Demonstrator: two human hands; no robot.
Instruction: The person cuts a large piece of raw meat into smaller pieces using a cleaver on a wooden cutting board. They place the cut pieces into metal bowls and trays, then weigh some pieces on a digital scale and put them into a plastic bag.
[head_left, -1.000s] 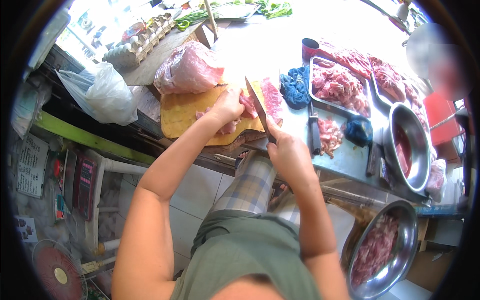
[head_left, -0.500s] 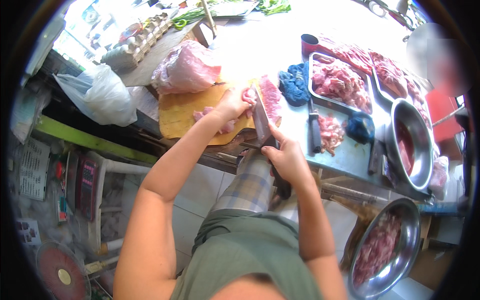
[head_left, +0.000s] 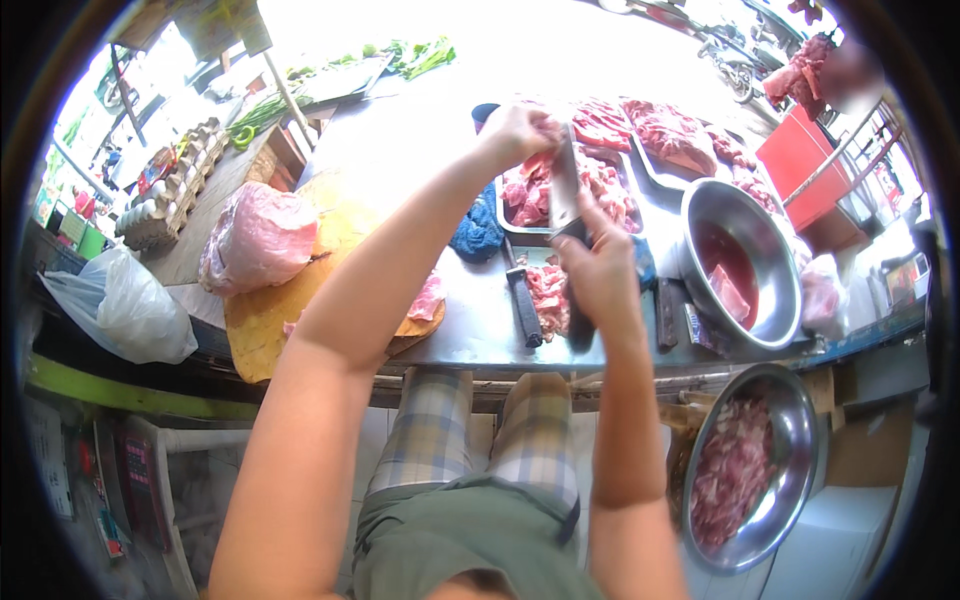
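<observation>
My right hand (head_left: 605, 265) grips the dark handle of a knife, its broad blade (head_left: 566, 190) pointing away over a metal tray (head_left: 502, 222) of cut raw meat (head_left: 605, 190). At the far side of that tray, my left hand (head_left: 522, 138) is closed beside the blade tip on a small pink piece of meat, mostly hidden by the fingers. To the left, a yellow cutting board (head_left: 255, 335) carries a large pale-pink block of meat (head_left: 262, 240). A flatter slice (head_left: 428, 298) lies at the board's right side, partly behind my left forearm.
Beside the tray sit a blue cloth (head_left: 478, 230), a dark-handled tool (head_left: 523, 308) and meat scraps (head_left: 547, 290). A steel bowl (head_left: 690, 250) holds red liquid and meat; another bowl (head_left: 800, 470) of meat stands lower. Egg trays (head_left: 180, 185) and a white bag (head_left: 150, 310) are left.
Both hands have moved from the cutting board rightward to above the meat tray, taking the knife along. The view has turned to the right.
</observation>
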